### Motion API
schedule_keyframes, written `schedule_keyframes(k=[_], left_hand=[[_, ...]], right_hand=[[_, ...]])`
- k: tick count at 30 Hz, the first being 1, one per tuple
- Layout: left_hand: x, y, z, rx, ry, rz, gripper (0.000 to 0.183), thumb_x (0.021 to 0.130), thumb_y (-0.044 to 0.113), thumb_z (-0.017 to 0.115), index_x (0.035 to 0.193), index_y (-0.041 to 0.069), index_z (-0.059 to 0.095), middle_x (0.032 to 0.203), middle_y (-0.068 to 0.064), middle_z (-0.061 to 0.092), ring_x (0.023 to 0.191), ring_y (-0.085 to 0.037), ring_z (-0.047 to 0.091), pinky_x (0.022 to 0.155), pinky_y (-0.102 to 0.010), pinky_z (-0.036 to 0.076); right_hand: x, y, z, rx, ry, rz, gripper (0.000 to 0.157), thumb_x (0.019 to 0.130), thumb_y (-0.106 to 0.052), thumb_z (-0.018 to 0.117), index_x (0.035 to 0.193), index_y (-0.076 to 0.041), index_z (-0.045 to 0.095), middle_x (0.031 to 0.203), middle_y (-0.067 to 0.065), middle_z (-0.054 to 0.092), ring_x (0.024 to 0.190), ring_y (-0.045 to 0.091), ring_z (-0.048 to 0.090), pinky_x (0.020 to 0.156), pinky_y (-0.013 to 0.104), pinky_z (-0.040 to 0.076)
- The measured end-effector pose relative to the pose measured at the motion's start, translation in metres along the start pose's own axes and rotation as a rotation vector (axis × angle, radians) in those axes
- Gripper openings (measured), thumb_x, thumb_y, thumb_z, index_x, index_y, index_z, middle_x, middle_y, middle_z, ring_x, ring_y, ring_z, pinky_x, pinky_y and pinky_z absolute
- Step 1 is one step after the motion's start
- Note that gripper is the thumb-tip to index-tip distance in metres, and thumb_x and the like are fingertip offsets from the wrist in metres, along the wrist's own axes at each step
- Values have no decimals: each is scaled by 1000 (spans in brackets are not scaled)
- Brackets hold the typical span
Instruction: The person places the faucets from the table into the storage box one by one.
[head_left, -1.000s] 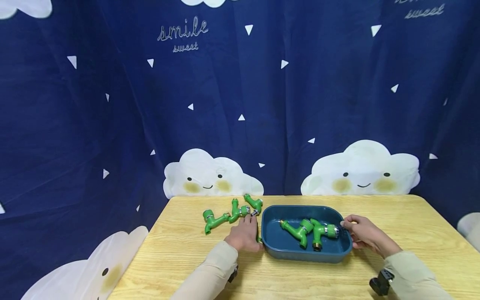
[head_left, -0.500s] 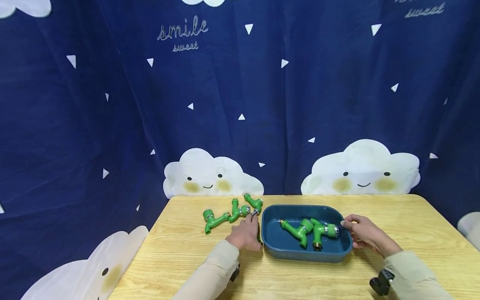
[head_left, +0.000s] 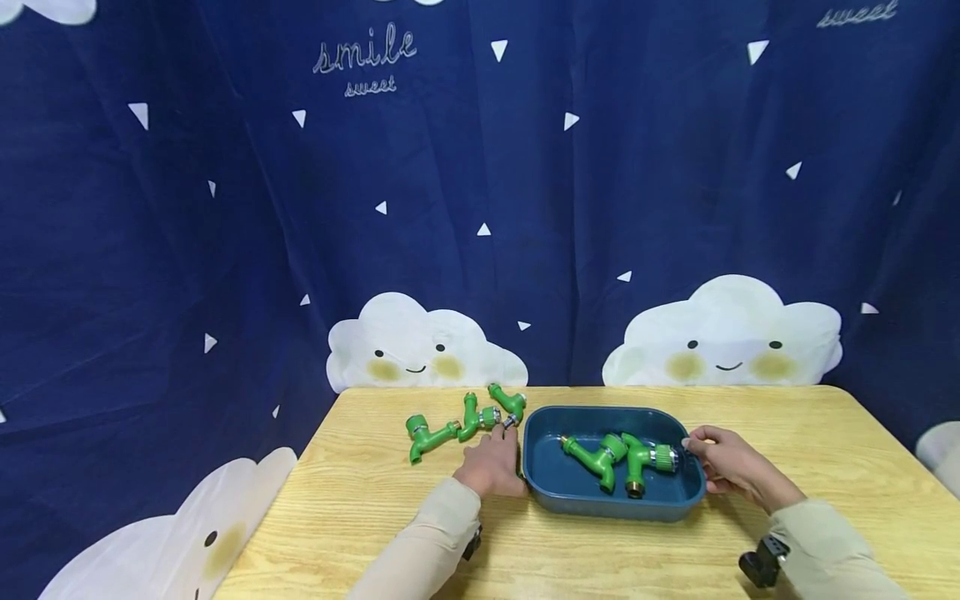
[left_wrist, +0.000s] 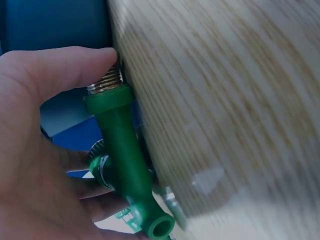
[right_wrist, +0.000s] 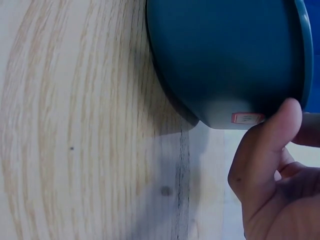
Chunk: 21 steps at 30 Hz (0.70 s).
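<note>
My left hand [head_left: 492, 465] is on the table just left of a dark blue basin [head_left: 600, 506]. In the left wrist view it holds a green tap [left_wrist: 122, 135], the thumb at the threaded end and the fingers behind the knob. From the head view this tap is mostly hidden by the hand. My right hand [head_left: 733, 468] pinches the basin's right rim, its thumb [right_wrist: 287, 117] on the wall near a small red-edged label [right_wrist: 247, 118]. Inside the basin lie two green taps, a left one [head_left: 596, 462] and a right one [head_left: 637, 467], touching each other.
Three more green taps lie behind my left hand: one at the left [head_left: 431, 439], one in the middle [head_left: 471, 417] and one farther back [head_left: 510, 402]. They rest on a light wooden table [head_left: 360, 508]. A dark blue curtain [head_left: 450, 167] hangs behind it.
The left hand shifts very slightly, and less of the tap shows beside its palm. The right hand stays on the basin rim. The head view tilts down a little.
</note>
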<state>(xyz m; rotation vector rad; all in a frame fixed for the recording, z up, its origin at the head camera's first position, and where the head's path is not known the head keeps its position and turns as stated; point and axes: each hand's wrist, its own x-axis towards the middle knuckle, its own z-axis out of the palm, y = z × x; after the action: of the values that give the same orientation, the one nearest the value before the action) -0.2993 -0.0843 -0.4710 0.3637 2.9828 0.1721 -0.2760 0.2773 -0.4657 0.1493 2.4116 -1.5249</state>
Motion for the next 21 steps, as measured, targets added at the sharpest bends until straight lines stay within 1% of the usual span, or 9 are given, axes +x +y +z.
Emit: schedule_keyframes(k=[3, 8, 16, 21], left_hand=[[0, -1, -1, -55, -1, -9, 102, 66, 42, 87, 150, 11, 37, 154, -15, 40, 128, -36, 54, 96, -62, 48], [0, -4, -2, -119, -7, -10, 106, 66, 39, 89, 153, 11, 34, 156, -13, 38, 131, -38, 53, 99, -62, 47], [0, -6, -2, -134, -6, 9, 107, 67, 39, 89, 153, 10, 33, 156, -15, 38, 132, -39, 51, 94, -54, 53], [-1, -9, -3, -132, -12, 22, 108, 68, 42, 89, 154, 10, 32, 156, -14, 38, 132, -38, 51, 95, -51, 53]], right_hand=[[0, 0, 0, -2, -3, -5, 23, 105, -19, 40, 113, 1, 48, 71, 2, 56, 56, 11, 57, 51, 25, 52], [-1, -1, -1, 2, -13, -1, 26, 105, -20, 41, 116, 2, 47, 72, 2, 55, 55, 11, 56, 51, 24, 52], [0, -1, -2, 2, -15, 1, 25, 105, -19, 40, 115, 2, 47, 73, 1, 56, 57, 11, 57, 53, 25, 53], [2, -2, -1, 5, -18, -1, 25, 106, -20, 40, 115, 3, 47, 74, 1, 56, 59, 11, 56, 53, 26, 52]])
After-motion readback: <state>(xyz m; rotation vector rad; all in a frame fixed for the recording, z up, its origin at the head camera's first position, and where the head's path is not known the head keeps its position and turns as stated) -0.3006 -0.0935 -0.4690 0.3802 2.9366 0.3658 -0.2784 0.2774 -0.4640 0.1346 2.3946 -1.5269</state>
